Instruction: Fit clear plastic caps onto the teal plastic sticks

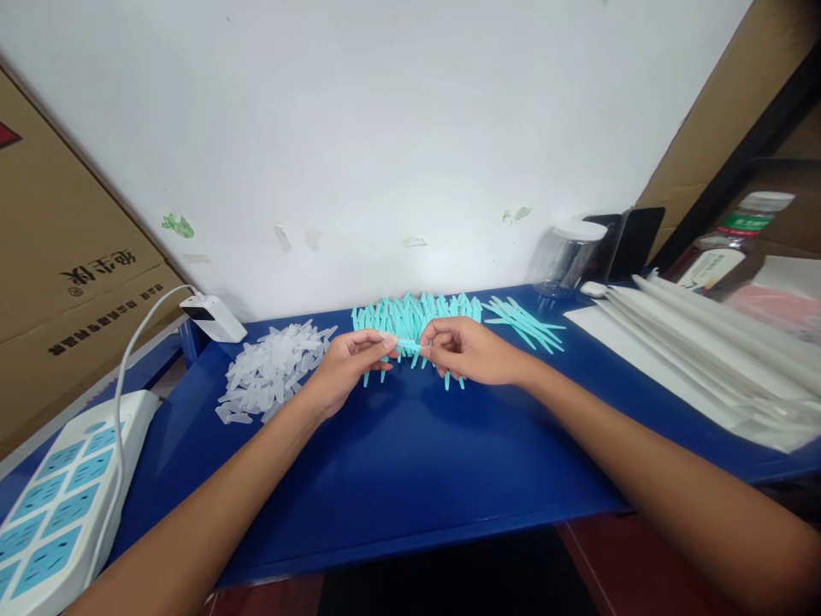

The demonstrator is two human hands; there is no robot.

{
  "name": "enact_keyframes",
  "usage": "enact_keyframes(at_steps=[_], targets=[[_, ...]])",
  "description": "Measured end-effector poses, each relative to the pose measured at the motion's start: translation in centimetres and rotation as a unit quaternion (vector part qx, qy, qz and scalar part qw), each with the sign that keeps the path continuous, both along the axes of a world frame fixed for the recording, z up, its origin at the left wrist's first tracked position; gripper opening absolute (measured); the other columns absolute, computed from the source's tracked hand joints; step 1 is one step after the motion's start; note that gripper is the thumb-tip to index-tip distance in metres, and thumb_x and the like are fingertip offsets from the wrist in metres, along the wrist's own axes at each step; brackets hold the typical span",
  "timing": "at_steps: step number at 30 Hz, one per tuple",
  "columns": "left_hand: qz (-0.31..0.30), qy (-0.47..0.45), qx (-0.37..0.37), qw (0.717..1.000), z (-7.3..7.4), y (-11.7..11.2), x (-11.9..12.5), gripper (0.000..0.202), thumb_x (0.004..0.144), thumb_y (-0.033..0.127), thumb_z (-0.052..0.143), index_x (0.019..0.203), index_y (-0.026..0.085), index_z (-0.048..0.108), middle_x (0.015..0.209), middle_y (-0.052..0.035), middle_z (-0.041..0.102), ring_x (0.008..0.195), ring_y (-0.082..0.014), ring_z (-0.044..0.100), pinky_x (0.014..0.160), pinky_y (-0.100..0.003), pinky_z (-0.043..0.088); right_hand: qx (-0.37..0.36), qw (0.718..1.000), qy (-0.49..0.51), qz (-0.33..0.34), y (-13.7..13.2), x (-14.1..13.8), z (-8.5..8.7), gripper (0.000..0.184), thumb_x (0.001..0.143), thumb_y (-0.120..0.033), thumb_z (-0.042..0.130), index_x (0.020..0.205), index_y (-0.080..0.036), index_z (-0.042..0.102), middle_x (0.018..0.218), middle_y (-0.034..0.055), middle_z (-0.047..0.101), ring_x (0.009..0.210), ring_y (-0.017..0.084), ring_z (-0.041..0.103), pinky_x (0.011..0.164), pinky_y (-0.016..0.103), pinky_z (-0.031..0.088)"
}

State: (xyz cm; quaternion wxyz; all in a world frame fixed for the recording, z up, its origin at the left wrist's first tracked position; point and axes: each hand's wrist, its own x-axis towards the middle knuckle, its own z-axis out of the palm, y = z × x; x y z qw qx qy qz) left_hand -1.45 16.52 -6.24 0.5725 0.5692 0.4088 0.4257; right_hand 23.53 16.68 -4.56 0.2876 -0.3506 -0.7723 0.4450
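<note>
Both hands meet over a blue table (398,462). My left hand (350,366) pinches one end of a small turquoise plastic stick (406,344), with a clear cap on that end. My right hand (467,349) pinches the other end with curled fingers. Just behind them lies a heap of turquoise sticks (416,315). A pile of clear plastic caps (269,370) sits to the left of my left hand. A smaller bunch of turquoise sticks (526,323) lies to the right of the heap.
A white power strip (61,505) with its cable and a white adapter (213,316) lie at the left. Cardboard boxes (64,291) stand at the left. White sleeves (711,351), a clear jar (568,257) and a bottle (731,239) fill the right. The wall is close behind.
</note>
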Motion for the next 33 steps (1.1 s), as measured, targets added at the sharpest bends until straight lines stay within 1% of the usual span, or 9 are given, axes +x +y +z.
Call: enact_keyframes(at_steps=[6,11,14,16,19,24,26,30,33], targets=[[0.005,0.012,0.018,1.000,-0.4,-0.3,0.4,0.030,0.078,0.042,0.088,0.092,0.017,0.080,0.093,-0.0069,0.077,0.085,-0.0180,0.069,0.081,-0.032,0.056,0.019,0.999,0.039,0.017,-0.2,-0.4,-0.3,0.030,0.097,-0.049,0.066,0.099,-0.018,0.064,0.072,0.0006,0.069,0.054,0.011,0.058,0.052,0.023,0.047],[0.044,0.058,0.082,0.994,0.9,0.3,-0.6,0.037,0.077,0.046,0.089,0.100,0.018,0.081,0.098,-0.0075,0.078,0.082,-0.0176,0.068,0.076,-0.030,0.055,0.029,0.998,0.054,-0.023,0.2,0.1,0.0,0.032,0.092,-0.049,0.072,0.098,-0.018,0.071,0.071,0.0021,0.071,0.055,0.012,0.059,0.051,0.023,0.047],[0.060,0.102,0.126,0.985,1.7,0.6,-1.3,0.037,0.083,0.052,0.083,0.096,0.017,0.083,0.087,-0.0074,0.077,0.074,-0.0172,0.066,0.070,-0.030,0.053,0.031,0.998,0.049,-0.038,0.4,0.4,0.3,0.031,0.091,-0.048,0.074,0.097,-0.017,0.073,0.070,0.0027,0.071,0.057,0.012,0.060,0.051,0.024,0.047],[0.052,0.137,0.162,0.976,2.0,0.5,-1.5,0.035,0.084,0.051,0.082,0.091,0.016,0.083,0.081,-0.0072,0.076,0.071,-0.0174,0.064,0.068,-0.029,0.051,0.031,0.998,0.046,-0.040,0.4,0.4,0.4,0.030,0.091,-0.047,0.074,0.096,-0.018,0.074,0.071,0.0029,0.072,0.057,0.012,0.060,0.052,0.025,0.047],[0.043,0.168,0.210,0.962,2.1,0.1,-1.2,0.033,0.084,0.048,0.082,0.100,0.019,0.083,0.087,-0.0076,0.078,0.077,-0.0204,0.067,0.071,-0.031,0.052,0.036,0.997,0.046,-0.044,0.3,0.3,0.5,0.029,0.091,-0.047,0.073,0.096,-0.018,0.074,0.072,0.0027,0.072,0.055,0.011,0.058,0.052,0.025,0.046],[0.101,0.250,0.337,0.902,2.0,-0.2,-1.1,0.022,0.089,0.046,0.077,0.096,0.026,0.085,0.088,-0.0066,0.076,0.078,-0.0219,0.062,0.078,-0.033,0.047,0.029,0.998,0.027,-0.043,0.3,0.5,0.8,0.032,0.094,-0.049,0.068,0.097,-0.018,0.073,0.071,0.0022,0.070,0.053,0.011,0.057,0.050,0.025,0.046],[0.108,0.260,0.354,0.892,2.0,-0.1,-1.3,0.022,0.091,0.045,0.074,0.097,0.027,0.085,0.085,-0.0060,0.075,0.077,-0.0218,0.061,0.077,-0.033,0.045,0.033,0.998,0.019,-0.054,0.4,0.6,1.0,0.034,0.094,-0.051,0.067,0.095,-0.017,0.072,0.070,0.0020,0.070,0.052,0.010,0.055,0.050,0.025,0.045],[0.096,0.279,0.361,0.885,2.1,0.2,-1.7,0.023,0.094,0.044,0.070,0.098,0.025,0.083,0.085,-0.0055,0.075,0.075,-0.0206,0.060,0.073,-0.031,0.044,0.049,0.997,0.008,-0.064,0.5,0.7,1.1,0.036,0.094,-0.053,0.067,0.094,-0.017,0.073,0.071,0.0024,0.070,0.053,0.010,0.056,0.052,0.025,0.045],[0.102,0.304,0.379,0.868,2.1,0.5,-2.1,0.025,0.097,0.044,0.066,0.097,0.024,0.082,0.087,-0.0056,0.075,0.076,-0.0204,0.061,0.075,-0.031,0.045,0.054,0.996,0.013,-0.066,0.7,1.0,1.1,0.034,0.093,-0.051,0.069,0.093,-0.017,0.073,0.070,0.0019,0.070,0.054,0.011,0.057,0.053,0.026,0.045]])
